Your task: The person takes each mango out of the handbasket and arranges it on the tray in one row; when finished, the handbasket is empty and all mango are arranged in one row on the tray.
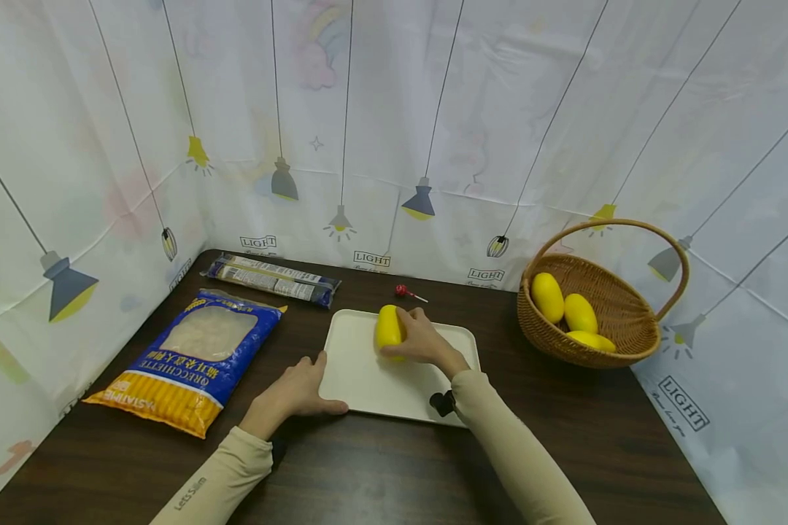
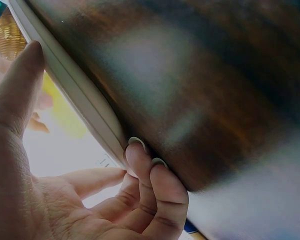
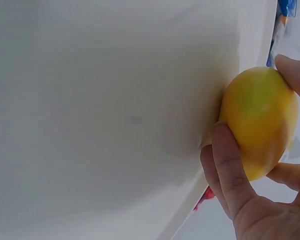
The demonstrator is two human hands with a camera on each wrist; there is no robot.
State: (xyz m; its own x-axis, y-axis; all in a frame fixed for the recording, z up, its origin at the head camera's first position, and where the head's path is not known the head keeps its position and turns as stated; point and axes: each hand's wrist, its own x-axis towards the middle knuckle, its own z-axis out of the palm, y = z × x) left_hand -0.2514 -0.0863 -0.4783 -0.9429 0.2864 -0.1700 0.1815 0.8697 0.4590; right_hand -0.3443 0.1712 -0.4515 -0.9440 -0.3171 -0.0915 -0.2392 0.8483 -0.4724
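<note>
Head view, yellow fruit (image 1: 388, 329), long axis near-to-far

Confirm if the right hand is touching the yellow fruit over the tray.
Touching. The right wrist view shows the right hand with its fingers against the yellow fruit, no gap at the fingertips.

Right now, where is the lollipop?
In the head view, the lollipop lies on the table, just past the far edge of the white tray, beyond the yellow fruit in the right hand.
</note>
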